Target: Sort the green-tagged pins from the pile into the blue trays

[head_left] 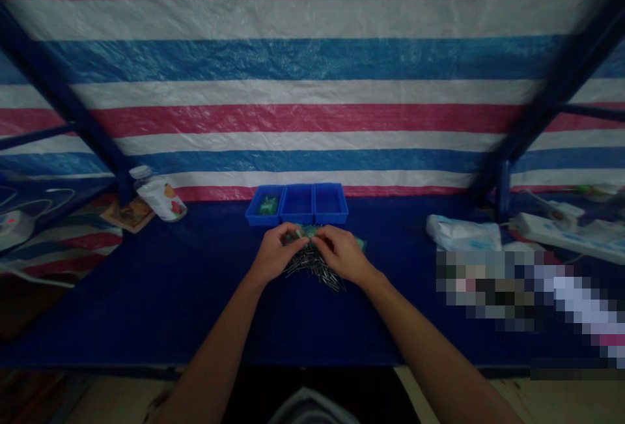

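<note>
My left hand (274, 251) and my right hand (342, 251) meet over a pile of small dark metal pins (312, 266) on the blue table (170, 294). Both hands have their fingers curled and pinched on a small green part (306, 233) held between them, just above the pile. More green pieces lie under and beside my right hand. Right behind the hands stands a row of three blue bins (297, 204); the left bin holds a few green parts (267, 205), the other two look bare.
A white bottle (159, 196) lies on its side at the back left next to a card (127, 214). A white plastic bag (461, 233) and a power strip (561, 232) sit at the right. Dark blue frame posts rise on both sides before a striped tarp.
</note>
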The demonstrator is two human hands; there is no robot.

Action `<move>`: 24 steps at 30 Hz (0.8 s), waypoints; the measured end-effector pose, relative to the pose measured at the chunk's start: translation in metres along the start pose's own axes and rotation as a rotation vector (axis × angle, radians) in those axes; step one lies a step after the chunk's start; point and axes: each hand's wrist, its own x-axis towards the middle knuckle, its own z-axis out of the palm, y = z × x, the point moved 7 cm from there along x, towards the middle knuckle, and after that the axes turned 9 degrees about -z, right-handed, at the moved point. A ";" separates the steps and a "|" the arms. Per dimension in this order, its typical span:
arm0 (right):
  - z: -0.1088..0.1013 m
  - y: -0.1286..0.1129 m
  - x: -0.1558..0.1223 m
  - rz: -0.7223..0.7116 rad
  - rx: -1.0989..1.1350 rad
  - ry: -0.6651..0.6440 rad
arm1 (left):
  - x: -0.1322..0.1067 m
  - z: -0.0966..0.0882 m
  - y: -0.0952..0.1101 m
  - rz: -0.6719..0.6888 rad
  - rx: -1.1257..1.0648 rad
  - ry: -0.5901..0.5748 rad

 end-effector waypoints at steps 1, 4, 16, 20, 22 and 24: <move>0.000 -0.001 0.000 0.001 -0.007 0.001 | -0.001 0.001 0.001 0.005 0.010 0.003; -0.003 -0.003 -0.001 0.003 -0.007 0.030 | -0.003 0.004 0.004 0.022 0.002 -0.001; -0.022 0.001 -0.002 0.078 0.009 0.231 | 0.038 -0.071 0.026 0.262 0.773 0.480; -0.018 -0.002 0.000 0.063 -0.017 0.180 | 0.035 -0.067 0.000 0.202 0.841 0.467; -0.017 -0.001 0.000 0.077 -0.033 0.155 | 0.030 -0.064 -0.001 0.229 0.809 0.478; -0.018 0.001 0.001 0.097 -0.077 0.129 | 0.025 -0.063 0.005 0.264 0.774 0.493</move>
